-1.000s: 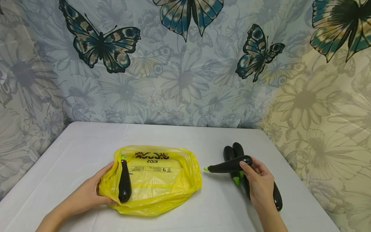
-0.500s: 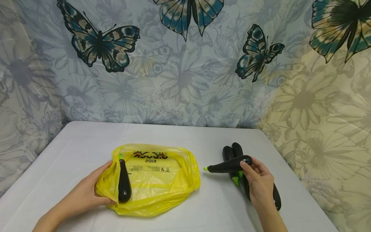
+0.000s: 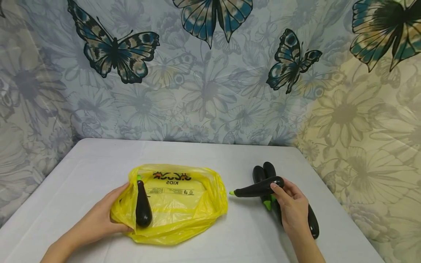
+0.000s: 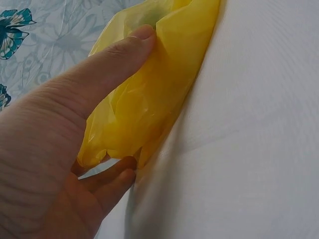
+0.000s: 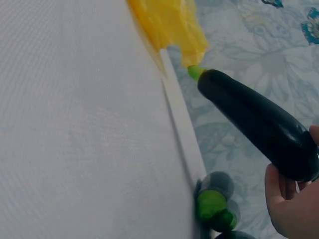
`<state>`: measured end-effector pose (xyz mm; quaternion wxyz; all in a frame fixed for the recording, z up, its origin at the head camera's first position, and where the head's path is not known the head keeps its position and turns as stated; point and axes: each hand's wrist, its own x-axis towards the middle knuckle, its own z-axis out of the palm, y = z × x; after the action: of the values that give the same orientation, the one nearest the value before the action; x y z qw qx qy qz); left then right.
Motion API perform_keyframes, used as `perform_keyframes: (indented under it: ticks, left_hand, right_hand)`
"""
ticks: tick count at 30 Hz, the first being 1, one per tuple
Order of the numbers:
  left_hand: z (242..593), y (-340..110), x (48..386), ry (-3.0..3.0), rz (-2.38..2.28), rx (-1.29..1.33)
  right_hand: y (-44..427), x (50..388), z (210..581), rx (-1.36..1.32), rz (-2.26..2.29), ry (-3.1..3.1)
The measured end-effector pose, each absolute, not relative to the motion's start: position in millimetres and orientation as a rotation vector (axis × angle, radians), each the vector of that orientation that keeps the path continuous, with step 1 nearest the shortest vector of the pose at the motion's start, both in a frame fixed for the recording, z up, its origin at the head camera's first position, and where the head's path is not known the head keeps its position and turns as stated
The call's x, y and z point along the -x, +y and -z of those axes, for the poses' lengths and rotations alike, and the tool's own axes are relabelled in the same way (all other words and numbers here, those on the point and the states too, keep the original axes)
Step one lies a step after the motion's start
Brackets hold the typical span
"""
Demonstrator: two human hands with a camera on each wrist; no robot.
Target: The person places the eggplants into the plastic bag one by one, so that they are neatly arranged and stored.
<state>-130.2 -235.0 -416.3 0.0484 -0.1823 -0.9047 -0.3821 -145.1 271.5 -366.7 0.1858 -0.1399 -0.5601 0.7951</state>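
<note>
Lower left of frame: left hand (image 3: 104, 215), curved wide, holds a yellow plastic bag (image 3: 179, 210). Lower right: right hand (image 3: 292, 205) pinches an eggplant (image 3: 254, 189).

floral butterfly backdrop (image 3: 210, 109) | yellowish at right | white table (image 3: 98, 157) below

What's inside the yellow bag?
One eggplant shows in the yellow bag, near the left hand. Folds cover parts of the bag's inside, so anything under them can't be seen.
</note>
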Motion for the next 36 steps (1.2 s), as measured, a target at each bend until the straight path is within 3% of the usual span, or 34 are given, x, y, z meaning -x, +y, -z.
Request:
perform_keyframes:
  ticks: [19, 36]
  left_hand:
    - [416.5, -237.0, 131.9, -2.77, 1.172, 0.546]
    - [419.9, -238.0, 133.2, -2.736, 1.184, 0.574]
  right_hand:
    - [274.0, 143.0, 363.7, 0.359, -2.28, -1.572]
    - [267.7, 142.1, 360.2, 0.106, -2.491, -1.473]
